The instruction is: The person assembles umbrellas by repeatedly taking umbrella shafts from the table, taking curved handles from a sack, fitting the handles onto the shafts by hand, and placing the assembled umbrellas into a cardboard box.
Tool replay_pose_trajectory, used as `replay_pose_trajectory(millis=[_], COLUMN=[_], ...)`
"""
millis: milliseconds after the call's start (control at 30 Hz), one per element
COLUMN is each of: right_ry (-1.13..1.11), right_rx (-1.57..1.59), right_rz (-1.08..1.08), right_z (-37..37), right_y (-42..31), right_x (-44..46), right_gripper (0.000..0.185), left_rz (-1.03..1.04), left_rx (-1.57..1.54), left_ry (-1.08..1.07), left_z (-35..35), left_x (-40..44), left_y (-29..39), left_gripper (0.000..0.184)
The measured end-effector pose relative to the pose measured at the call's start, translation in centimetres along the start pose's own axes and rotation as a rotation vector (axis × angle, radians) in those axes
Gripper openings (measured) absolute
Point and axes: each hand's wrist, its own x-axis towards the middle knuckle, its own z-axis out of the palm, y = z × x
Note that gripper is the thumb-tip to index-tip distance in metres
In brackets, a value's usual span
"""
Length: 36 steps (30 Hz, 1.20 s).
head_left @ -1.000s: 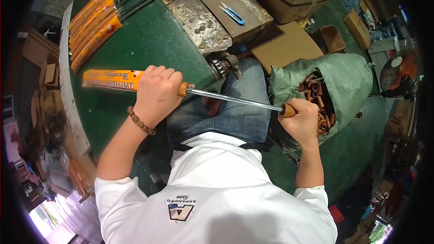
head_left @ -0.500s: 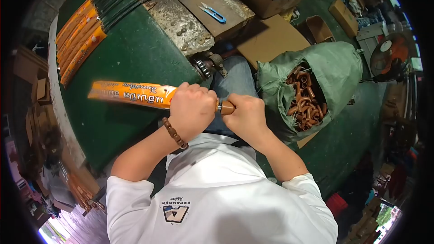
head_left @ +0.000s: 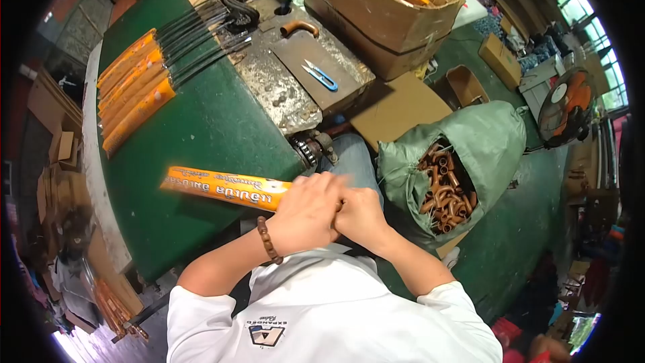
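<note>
An umbrella in an orange printed cover (head_left: 232,187) slants across my lap, its far end over the green table. My left hand (head_left: 306,212), with a brown bead bracelet at the wrist, lies over the umbrella near its handle end. Its fingers bend round the umbrella, with the fingertips smeared by motion. Pressed close against it, my right hand (head_left: 363,218) is closed round the handle end. The handle itself is now hidden by my hands.
Several orange umbrellas with black shafts (head_left: 138,87) lie on the green table (head_left: 222,114). Blue thread snips (head_left: 321,75) and a curved brown handle (head_left: 299,28) rest on the worn bench. At right, a green sack (head_left: 487,138) holds many brown handles; a carton (head_left: 376,20) stands behind.
My left hand has slid along the umbrella to meet my right hand, and its fingers have loosened from a fist. The brown handle end, visible before, is covered. The view has tilted upward.
</note>
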Motion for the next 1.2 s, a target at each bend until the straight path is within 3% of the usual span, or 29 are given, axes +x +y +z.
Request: replay_pose_trajectory(millis=[67, 100, 167, 233, 367, 400, 467, 567, 667, 733, 833, 867, 933, 967, 1000, 1100, 1167, 1200], right_ry=[0.004, 0.004, 0.009, 0.206, 0.715, 0.761, 0.895, 0.83, 0.678, 0.716, 0.715, 0.641, 0.39, 0.409, 0.113, 0.012, 0.311, 0.333], right_rx=[0.135, 0.277, 0.553, 0.057, -0.363, -0.66, -0.984, -0.811, -0.624, -0.55, -0.492, -0.492, -0.637, -0.687, -0.686, -0.938, -0.8, -0.767], right_rz=[0.024, 0.054, 0.111, 0.059, -0.19, -0.099, -0.127, -0.408, -0.444, -0.378, -0.018, 0.196, 0.517, 0.489, 0.751, 0.656, 0.473, 0.514], right_z=[-0.8, -1.5, -3.6, -8.1, -18.1, -20.3, -23.4, -24.2, -20.5, -18.4, -15.6, -14.7, -12.8, -11.0, -10.3, -5.3, -3.6, -3.5], right_y=[-0.2, -0.5, -1.1, -2.1, -0.5, -1.0, 0.4, 3.4, 6.0, 9.9, 18.3, 20.9, 25.5, 29.3, 29.5, 33.4, 35.1, 34.6], right_x=[0.9, 1.5, 2.8, 5.1, 14.2, 17.4, 23.9, 27.5, 23.5, 19.7, 12.2, 8.9, 2.7, -0.9, -3.0, -9.5, -11.7, -11.3], right_gripper=[0.008, 0.009, 0.011, 0.017, 0.012, 0.021, 0.034, 0.043, 0.041, 0.028, 0.019, 0.018, 0.018, 0.019, 0.023, 0.028, 0.04, 0.04], left_rz=[0.131, 0.142, 0.385, 0.391, 0.351, 0.303, 0.207, 0.132, -0.017, -0.031, -0.209, -0.243, -0.331, -0.384, -0.434, -0.364, -0.504, -0.594], left_rx=[-0.194, -0.188, -0.299, -0.325, -0.395, -0.393, -0.393, -0.392, -0.433, -0.272, -0.115, -0.044, 0.125, 0.217, 0.31, 0.645, 0.679, 0.657], left_ry=[0.032, 0.045, 0.311, 0.368, 0.492, 0.473, 0.42, 0.38, 0.412, 0.498, 0.534, 0.559, 0.59, 0.595, 0.599, 0.664, 0.5, 0.441], left_z=[-1.1, -1.2, -1.2, -1.2, -1.3, -1.2, -0.7, -0.7, -0.6, -2.0, -4.5, -5.2, -6.6, -7.4, -8.2, -9.3, -9.9, -10.4], left_x=[0.4, 0.5, 0.7, -0.3, -2.1, -2.1, -2.1, -1.8, -1.8, -1.0, 0.4, 1.2, 2.7, 3.5, 4.2, 5.5, 5.7, 6.0], left_y=[2.4, 3.1, 4.1, 3.8, 2.3, 2.1, 1.9, 0.4, -2.1, -4.5, -9.5, -11.8, -17.0, -19.4, -21.8, -29.6, -33.3, -33.2], left_gripper=[0.067, 0.067, 0.069, 0.068, 0.066, 0.064, 0.061, 0.059, 0.061, 0.055, 0.044, 0.042, 0.036, 0.036, 0.037, 0.046, 0.046, 0.042])
